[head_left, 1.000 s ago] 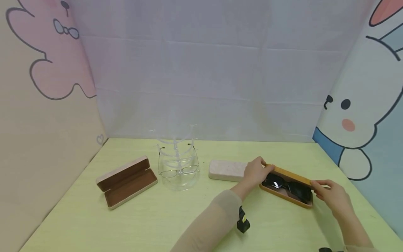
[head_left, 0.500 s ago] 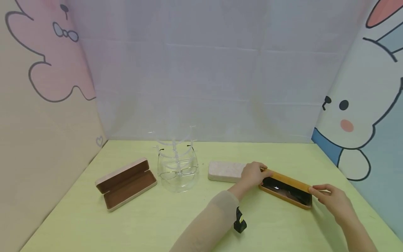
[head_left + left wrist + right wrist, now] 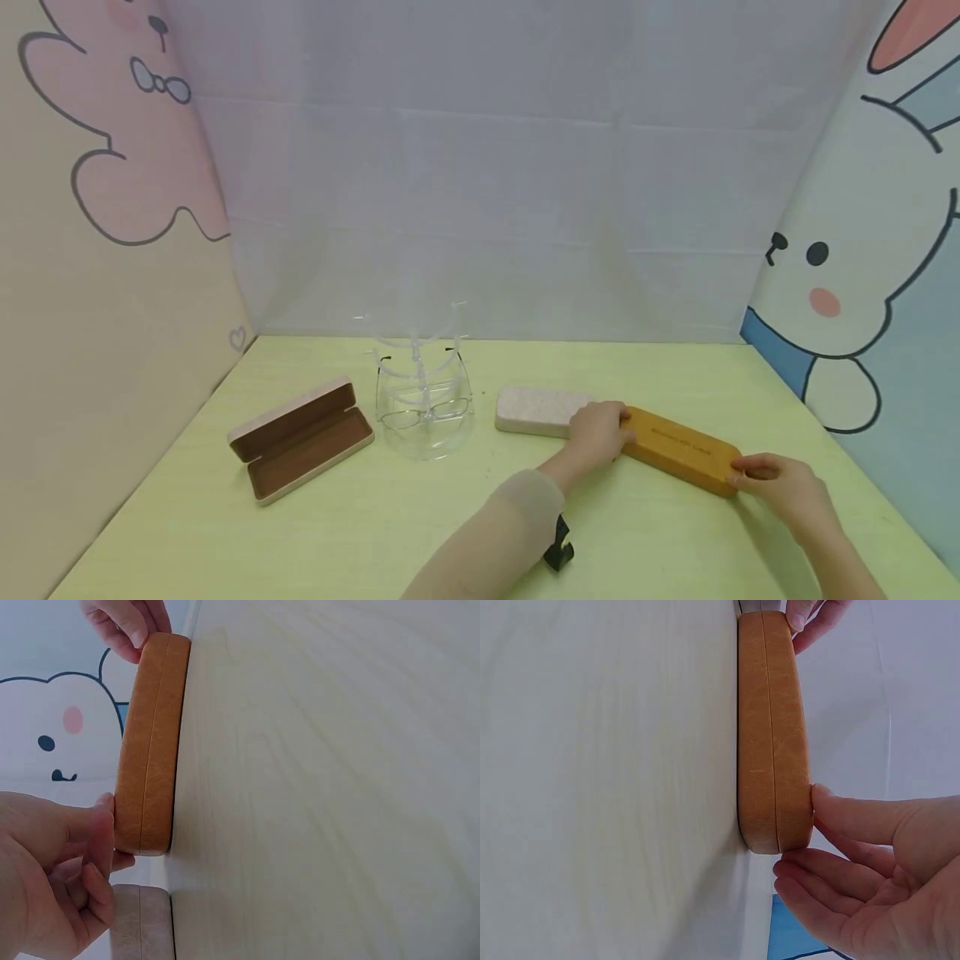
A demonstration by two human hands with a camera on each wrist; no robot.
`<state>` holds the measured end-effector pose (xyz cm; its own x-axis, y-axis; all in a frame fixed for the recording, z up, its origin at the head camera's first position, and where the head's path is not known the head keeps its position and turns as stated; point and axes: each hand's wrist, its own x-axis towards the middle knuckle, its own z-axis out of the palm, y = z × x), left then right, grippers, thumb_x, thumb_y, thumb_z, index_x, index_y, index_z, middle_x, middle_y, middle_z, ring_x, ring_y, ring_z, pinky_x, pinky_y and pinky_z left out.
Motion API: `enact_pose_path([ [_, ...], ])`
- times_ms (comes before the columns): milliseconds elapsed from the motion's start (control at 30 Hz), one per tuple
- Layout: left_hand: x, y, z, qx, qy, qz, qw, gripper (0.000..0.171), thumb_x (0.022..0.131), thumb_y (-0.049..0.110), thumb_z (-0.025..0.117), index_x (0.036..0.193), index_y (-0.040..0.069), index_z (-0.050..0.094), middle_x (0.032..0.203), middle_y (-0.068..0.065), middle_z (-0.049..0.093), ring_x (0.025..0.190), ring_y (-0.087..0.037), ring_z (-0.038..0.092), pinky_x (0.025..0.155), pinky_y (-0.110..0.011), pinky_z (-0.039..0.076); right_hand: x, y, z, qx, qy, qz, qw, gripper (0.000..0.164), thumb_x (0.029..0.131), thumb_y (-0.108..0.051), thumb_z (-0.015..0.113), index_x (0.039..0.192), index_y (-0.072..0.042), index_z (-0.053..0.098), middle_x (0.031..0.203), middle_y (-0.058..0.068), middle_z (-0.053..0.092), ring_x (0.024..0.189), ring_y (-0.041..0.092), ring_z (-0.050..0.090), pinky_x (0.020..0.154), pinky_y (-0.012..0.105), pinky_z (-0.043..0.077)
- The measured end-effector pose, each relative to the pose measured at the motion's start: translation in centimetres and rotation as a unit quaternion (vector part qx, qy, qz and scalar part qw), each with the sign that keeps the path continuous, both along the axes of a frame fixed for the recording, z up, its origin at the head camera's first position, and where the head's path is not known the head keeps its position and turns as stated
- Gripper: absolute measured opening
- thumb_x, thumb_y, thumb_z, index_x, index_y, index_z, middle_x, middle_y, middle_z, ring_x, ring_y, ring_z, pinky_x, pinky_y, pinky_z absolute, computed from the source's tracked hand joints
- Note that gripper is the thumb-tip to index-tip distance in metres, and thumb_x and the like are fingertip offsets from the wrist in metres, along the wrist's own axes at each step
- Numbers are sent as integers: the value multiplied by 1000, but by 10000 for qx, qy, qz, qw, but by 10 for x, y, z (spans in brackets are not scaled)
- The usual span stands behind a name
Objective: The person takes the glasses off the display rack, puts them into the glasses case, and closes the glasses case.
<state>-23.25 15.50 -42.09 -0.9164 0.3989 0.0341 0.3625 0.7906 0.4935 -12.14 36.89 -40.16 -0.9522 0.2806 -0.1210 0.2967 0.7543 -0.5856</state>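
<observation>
An orange case [image 3: 678,450] is seen lying flat on the pale yellow-green worktop [image 3: 300,550], well to the right of the clear stand [image 3: 422,383], which serves as landmark. The lid is down, and only a thin seam is shown along the side; lettering is carried on the top but is too small to be read. The end nearest the stand is pinched by the left hand [image 3: 597,433], with the thumb set at the front side and fingers behind. The end farthest from the stand is pinched by the right hand [image 3: 787,492]: the thumb is pressed to the lid, one finger is placed behind, and the other fingers are held together, loosely bent, by the end of the case.

Between the stand and the orange case, a pale case [image 3: 538,411] is set, closed; its far end is partly covered by the left hand, and whether the two are touching cannot be told. A pair of glasses [image 3: 427,413] is held up on the stand, with the lenses turned to the front. To the left of the stand, a second pale case, the open one [image 3: 311,457], is placed at a slant, its brown lining exposed. Behind the stand, a whitish cloth [image 3: 487,208] is hung.
</observation>
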Motion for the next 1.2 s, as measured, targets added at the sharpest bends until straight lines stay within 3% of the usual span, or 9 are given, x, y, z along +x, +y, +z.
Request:
enact_pose_path([
  [67,1,1,0,-124,113,45,9998,34,78,41,67,110,29,64,105,17,64,89,-7,61,69,-21,44,-1,-2,0,94,40,43,9999,51,79,-38,68,107,4,62,105,25,63,103,46,49,78,51,39],
  [267,3,0,-1,80,18,173,9998,33,79,37,68,110,26,64,106,15,64,93,-9,60,73,-23,44,-6,-4,-1,128,60,-49,9999,53,79,-38,68,108,5,61,112,29,58,105,48,47,81,53,38],
  [533,3,-12,-1,376,-159,-89,9991,30,82,33,66,111,24,65,111,12,63,102,-7,58,80,-22,46,-10,-8,0,294,48,115,9995,47,83,-31,62,111,7,58,120,33,49,107,51,44,81,53,39],
  [667,5,-30,5,834,-295,-223,9958,24,84,30,64,107,23,66,108,11,64,99,-8,59,79,-22,47,-13,-16,6,516,122,111,9985,46,86,-31,59,111,8,57,117,33,51,105,50,47,79,52,41],
  [767,7,-48,11,1213,-345,-282,9916,20,86,27,61,104,22,67,104,10,65,98,-9,59,79,-23,46,-14,-27,9,629,451,60,9970,45,87,-31,56,110,8,57,113,32,54,102,48,50,77,51,43],
  [933,11,-82,19,1716,-372,-277,9841,15,88,24,59,100,18,67,98,8,66,86,-7,58,71,-21,45,-20,-52,14,344,765,125,9964,45,90,-34,53,114,4,57,113,28,57,102,45,53,78,50,44],
  [1200,16,-131,22,1886,52,-61,9820,16,88,23,58,97,16,68,93,5,67,74,-7,60,59,-20,44,-37,-96,16,-40,1006,505,9936,37,90,-32,54,112,-2,60,113,21,60,103,38,55,82,48,43],
])
